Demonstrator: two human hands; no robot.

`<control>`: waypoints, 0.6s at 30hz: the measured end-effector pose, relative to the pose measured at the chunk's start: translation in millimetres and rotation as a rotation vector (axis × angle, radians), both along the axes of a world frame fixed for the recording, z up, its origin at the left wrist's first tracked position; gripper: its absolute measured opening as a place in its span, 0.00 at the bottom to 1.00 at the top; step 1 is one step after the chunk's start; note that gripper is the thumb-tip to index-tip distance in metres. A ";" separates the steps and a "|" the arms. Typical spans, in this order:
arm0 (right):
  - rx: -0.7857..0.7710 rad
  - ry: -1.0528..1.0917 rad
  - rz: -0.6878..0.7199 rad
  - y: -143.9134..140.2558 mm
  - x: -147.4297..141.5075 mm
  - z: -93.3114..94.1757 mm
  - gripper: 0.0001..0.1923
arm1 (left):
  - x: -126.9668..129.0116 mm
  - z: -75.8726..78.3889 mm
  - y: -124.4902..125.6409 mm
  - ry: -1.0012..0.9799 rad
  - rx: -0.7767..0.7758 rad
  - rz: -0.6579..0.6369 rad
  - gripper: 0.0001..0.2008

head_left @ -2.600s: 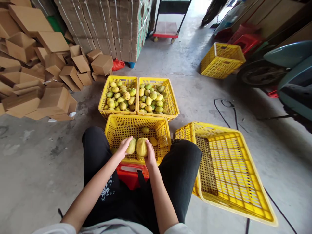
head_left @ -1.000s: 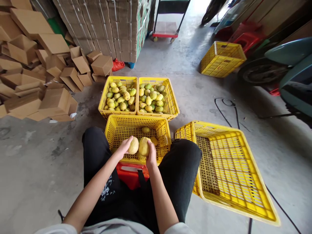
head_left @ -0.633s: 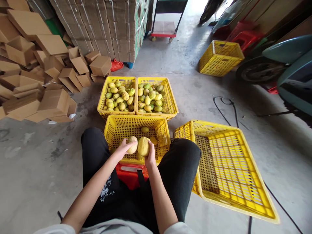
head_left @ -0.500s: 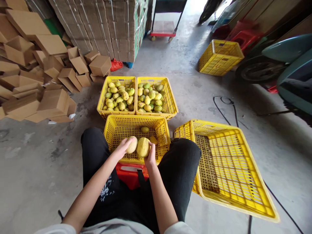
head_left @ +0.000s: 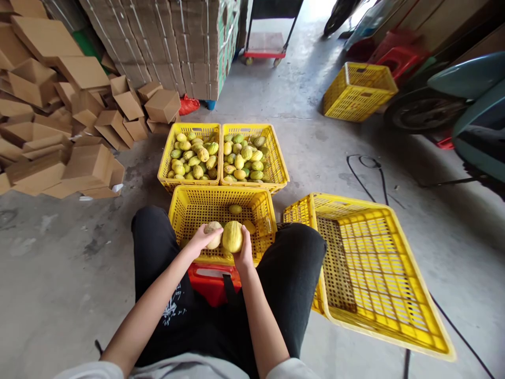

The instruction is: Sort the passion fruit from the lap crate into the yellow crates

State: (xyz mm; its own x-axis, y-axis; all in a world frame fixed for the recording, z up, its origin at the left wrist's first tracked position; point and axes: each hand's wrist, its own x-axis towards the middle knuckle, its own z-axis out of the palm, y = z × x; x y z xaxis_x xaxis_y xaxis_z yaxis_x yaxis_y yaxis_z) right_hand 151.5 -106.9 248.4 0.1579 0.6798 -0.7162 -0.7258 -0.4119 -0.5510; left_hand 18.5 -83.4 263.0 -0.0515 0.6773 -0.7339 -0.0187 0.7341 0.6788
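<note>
My left hand (head_left: 200, 239) grips a pale yellow fruit (head_left: 215, 232) over the near yellow crate (head_left: 185, 202) between my knees. Beside it, my right hand (head_left: 244, 253) holds a larger yellow fruit (head_left: 232, 236); the two fruits touch. Two more fruits lie on that crate's floor, one green-yellow (head_left: 235, 209) and one yellow (head_left: 249, 227). Beyond it stand two yellow crates side by side, the left one (head_left: 165, 158) and the right one (head_left: 278, 160), both filled with several green and yellow fruits.
A big empty yellow crate (head_left: 398, 231) lies tilted by my right knee. A red stool (head_left: 207, 281) shows under me. Loose cardboard boxes (head_left: 59, 105) pile up left, stacked cartons (head_left: 177, 42) behind, another yellow crate (head_left: 359, 89), a scooter (head_left: 461, 105) and a black cable (head_left: 365, 168) right.
Both hands stay over the near crate with their fruits, turning them slightly. The view has shifted a little; nothing was picked up or let go.
</note>
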 end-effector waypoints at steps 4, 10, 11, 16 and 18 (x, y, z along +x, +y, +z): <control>0.059 -0.044 0.037 -0.1 2.4 -8.9 0.25 | -1.1 -1.7 -0.6 0.038 -0.022 0.009 0.23; -0.001 -0.094 0.019 -1.4 2.3 -24.7 0.21 | -0.9 -5.3 1.1 -0.074 -0.013 0.041 0.20; -0.008 -0.094 0.019 -1.4 2.0 -25.6 0.21 | -0.9 -5.7 1.3 -0.078 -0.010 0.036 0.20; -0.054 -0.092 -0.024 0.2 -0.2 -18.9 0.18 | 0.0 -4.7 2.4 -0.029 -0.028 0.025 0.18; -0.068 -0.081 -0.039 0.6 -1.3 -14.2 0.19 | 1.2 -4.0 2.4 0.002 -0.050 0.053 0.17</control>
